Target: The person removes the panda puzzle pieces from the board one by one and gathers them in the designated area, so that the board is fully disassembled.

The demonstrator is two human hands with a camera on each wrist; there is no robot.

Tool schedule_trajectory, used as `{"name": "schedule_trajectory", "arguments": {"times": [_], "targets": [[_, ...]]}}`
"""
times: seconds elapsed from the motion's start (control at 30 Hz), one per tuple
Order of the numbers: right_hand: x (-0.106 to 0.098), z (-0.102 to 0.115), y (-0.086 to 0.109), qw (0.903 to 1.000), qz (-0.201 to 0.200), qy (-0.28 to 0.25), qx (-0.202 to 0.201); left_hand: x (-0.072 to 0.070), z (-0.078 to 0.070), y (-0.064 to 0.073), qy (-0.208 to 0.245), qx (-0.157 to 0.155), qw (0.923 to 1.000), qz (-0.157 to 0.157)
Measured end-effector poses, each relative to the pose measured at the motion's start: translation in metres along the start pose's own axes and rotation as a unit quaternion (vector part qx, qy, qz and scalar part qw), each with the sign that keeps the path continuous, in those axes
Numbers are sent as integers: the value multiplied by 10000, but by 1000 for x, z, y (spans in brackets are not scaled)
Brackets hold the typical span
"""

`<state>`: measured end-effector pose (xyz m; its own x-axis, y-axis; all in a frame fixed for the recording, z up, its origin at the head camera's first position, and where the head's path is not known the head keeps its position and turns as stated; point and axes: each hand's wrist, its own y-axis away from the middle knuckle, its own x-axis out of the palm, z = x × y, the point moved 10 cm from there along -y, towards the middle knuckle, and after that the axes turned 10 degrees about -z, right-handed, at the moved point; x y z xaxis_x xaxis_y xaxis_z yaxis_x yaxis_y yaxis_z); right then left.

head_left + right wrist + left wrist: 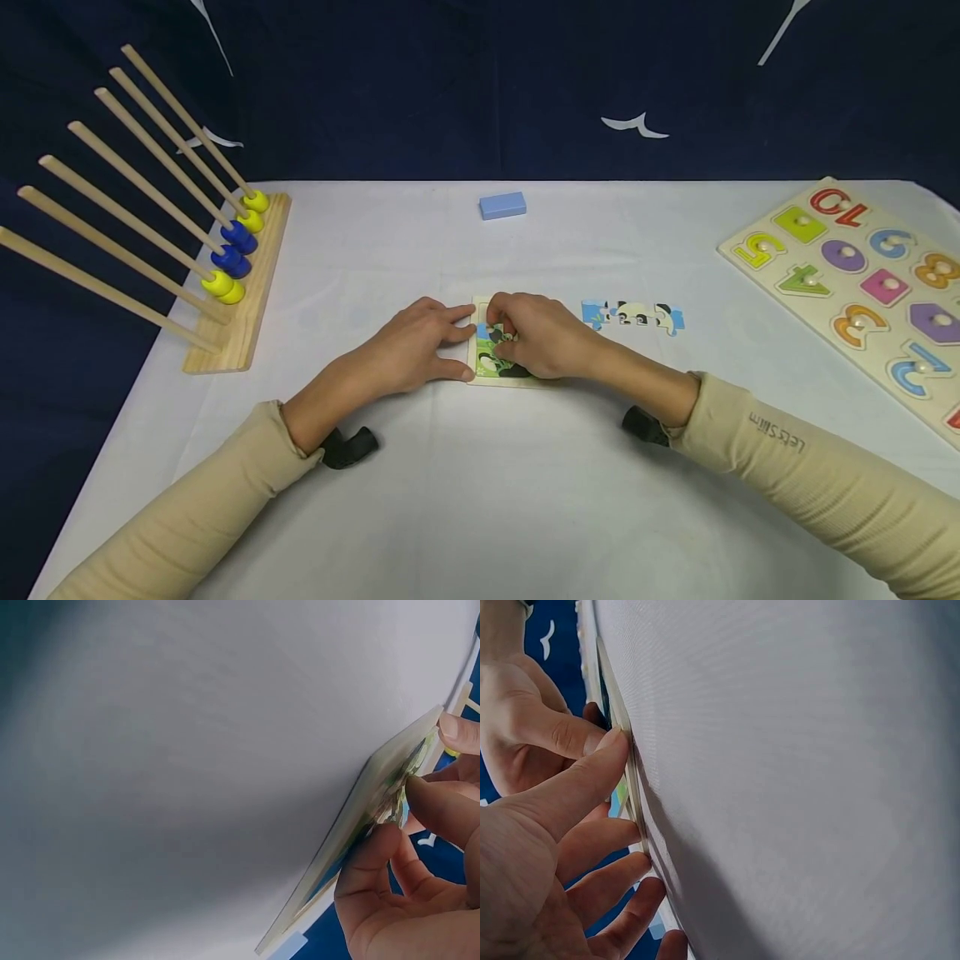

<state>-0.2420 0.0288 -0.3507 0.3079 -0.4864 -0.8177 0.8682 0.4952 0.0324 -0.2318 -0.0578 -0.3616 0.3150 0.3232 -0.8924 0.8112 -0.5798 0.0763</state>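
Observation:
A small wooden jigsaw board with a panda and green leaf picture lies on the white table between both hands. My left hand rests its thumb and fingertips against the board's left edge, fingers spread and fairly straight. Over the board's picture, my right hand pinches a puzzle piece with thumb and fingers. Much of that piece and part of the board are hidden by the hand. To the right lie several loose panda puzzle pieces in a row.
A wooden bead rack with tall pegs and yellow and blue beads stands at the left. A light blue block lies farther back. At the right is a number and shape peg board. Black pieces show under both wrists.

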Motion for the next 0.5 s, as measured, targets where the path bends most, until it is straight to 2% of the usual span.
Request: {"name": "schedule_trajectory", "arguments": {"times": [0.5], "targets": [[4,3,-1,9999,19,131,-32,0,1,0,43,47,10000,-44]]}}
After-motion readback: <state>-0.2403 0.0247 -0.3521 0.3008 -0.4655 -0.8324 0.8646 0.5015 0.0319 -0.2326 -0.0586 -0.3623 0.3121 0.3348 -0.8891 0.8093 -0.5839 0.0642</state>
